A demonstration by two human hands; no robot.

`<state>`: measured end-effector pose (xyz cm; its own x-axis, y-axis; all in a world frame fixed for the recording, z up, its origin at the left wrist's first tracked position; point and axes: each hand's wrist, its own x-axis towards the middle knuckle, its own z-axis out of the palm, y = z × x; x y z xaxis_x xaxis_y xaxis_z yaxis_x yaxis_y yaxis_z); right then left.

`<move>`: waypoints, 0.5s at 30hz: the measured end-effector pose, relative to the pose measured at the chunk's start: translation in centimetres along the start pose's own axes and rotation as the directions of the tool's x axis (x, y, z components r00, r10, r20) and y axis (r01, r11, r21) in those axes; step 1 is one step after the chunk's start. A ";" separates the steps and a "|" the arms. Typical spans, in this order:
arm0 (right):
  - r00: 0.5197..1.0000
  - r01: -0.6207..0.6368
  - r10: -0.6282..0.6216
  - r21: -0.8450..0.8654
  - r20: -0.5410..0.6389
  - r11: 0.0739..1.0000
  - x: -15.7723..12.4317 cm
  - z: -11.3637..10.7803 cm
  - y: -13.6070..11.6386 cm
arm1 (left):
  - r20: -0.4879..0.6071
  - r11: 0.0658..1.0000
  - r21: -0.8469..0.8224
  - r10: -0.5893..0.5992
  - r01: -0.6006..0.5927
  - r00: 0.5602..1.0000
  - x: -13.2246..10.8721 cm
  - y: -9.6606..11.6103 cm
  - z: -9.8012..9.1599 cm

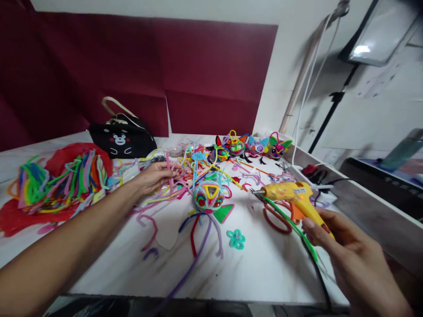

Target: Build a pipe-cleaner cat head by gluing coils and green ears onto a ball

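Right hand: closest to me, at four o'clock from the decorated ball, thumb and fingers closed round the handle of a yellow glue gun.
Nozzle: three o'clock, aimed toward the ball, apart from it.
Left hand: between nine and ten, fingers pinched on a pink pipe cleaner.
Decorated ball: my clock's hub, on the white table.
Teal flower: five o'clock.
Black bag: ten o'clock, further back.

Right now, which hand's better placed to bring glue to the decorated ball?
Right, I'd say: right hand holds the yellow glue gun, nozzle toward the decorated ball. Left hand is by a pink strip.
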<state>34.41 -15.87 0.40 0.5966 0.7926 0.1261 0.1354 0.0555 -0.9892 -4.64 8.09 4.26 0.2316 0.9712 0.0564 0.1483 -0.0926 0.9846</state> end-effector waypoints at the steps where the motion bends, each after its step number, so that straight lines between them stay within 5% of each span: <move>1: 1.000 -0.006 0.006 -0.009 0.006 1.000 -0.1 0.1 -0.1 | -0.029 1.000 -0.013 0.015 -0.015 0.999 0.1 -0.1 -0.1; 15: 0.997 -0.044 0.047 -0.037 0.066 0.998 -0.8 0.7 -0.1 | -0.308 0.941 0.159 0.335 -0.299 0.890 0.6 2.0 -1.2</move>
<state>33.37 -16.07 0.36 0.5484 0.8329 0.0745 0.1380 -0.0023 -0.9904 -5.35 8.80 6.50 -0.0406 0.9015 0.4308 0.2234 -0.4121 0.8833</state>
